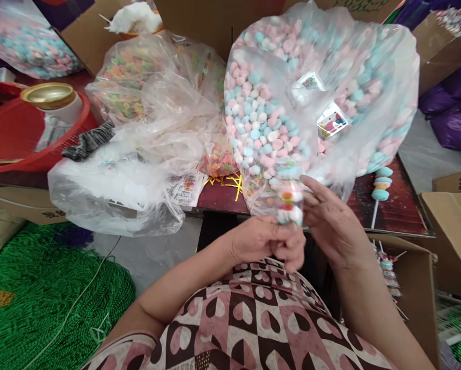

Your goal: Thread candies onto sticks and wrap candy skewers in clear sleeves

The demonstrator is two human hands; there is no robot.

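My left hand [267, 241] is closed round the lower end of a wrapped candy skewer [289, 200] of stacked pastel sweets, held upright at the table's front edge. Beside the skewer, my right hand [330, 221] has its fingers bent toward the top of it, touching the wrapper. Just behind both hands stands a big clear bag [292, 97] full of pink, blue and white sweets with small printed labels inside.
A second clear bag of mixed-colour sweets [138, 82] and a crumpled near-empty bag [126, 180] lie left. A red basket [18, 133] holds a gold-lidded jar [49, 97]. Finished skewers lie at right [380, 187] and in a cardboard box [411, 277]. Green netting [41, 298] covers the floor left.
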